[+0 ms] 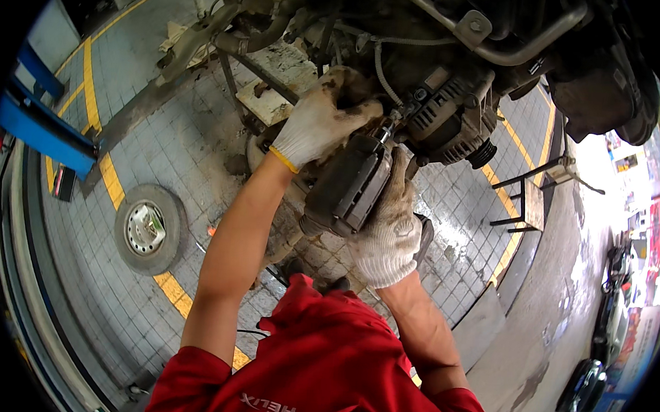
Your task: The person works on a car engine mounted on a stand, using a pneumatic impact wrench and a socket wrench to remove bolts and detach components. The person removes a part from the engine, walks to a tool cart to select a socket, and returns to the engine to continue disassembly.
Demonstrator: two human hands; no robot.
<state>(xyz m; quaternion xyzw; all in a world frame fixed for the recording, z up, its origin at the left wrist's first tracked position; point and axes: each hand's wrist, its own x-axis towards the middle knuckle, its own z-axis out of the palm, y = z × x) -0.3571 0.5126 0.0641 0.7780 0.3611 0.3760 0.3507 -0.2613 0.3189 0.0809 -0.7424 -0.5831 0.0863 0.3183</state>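
Gloved right hand [389, 228] is closed around the black tool [344, 186], apparently bearing its weight; its tip [383, 134] meets the alternator [457, 112] area ahead. Gloved left hand [326, 117] curls beside the tip, perhaps guiding; its grip is hidden.

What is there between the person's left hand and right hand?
In the head view, a dark power tool sits between the left hand and the right hand, its metal shaft pointing forward.

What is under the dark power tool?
The gloved right hand grips the dark power tool from its right; tiled floor shows farther below. The tool's underside and whatever is directly beneath are covered.
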